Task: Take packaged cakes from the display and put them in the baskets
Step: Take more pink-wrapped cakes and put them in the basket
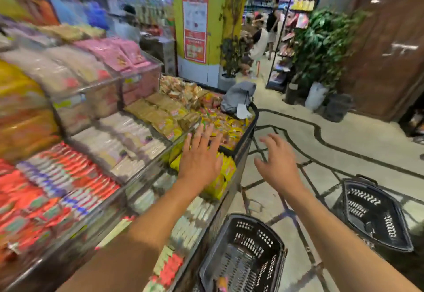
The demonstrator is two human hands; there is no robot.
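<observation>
Your left hand [199,158] is out over the display [250,128], palm down, fingers straight and fanned. That grip is wide and has nothing in it. The yellow packaged cakes [228,168] sit right under it and just to its right, in the bin at the display's outer edge. I can't tell if your palm actually touches them. More yellow packs are heaped further along that edge, past your fingertips.

Your right hand [276,163] is off the display, in the air over the floor [344,135] just beside the black rim. Its fingers are spread and a bit bent, so that grip is wide too and holds nothing. The cakes are to its left, near but apart.

There are two black baskets. The near basket [243,252] is down low, just beside the display and between your forearms. The far basket [376,213] is on the floor well off to the right. Something small and orange shows at the near basket's bottom edge, too blurry to name. A gray bag [238,96] lies at the display's far end.
</observation>
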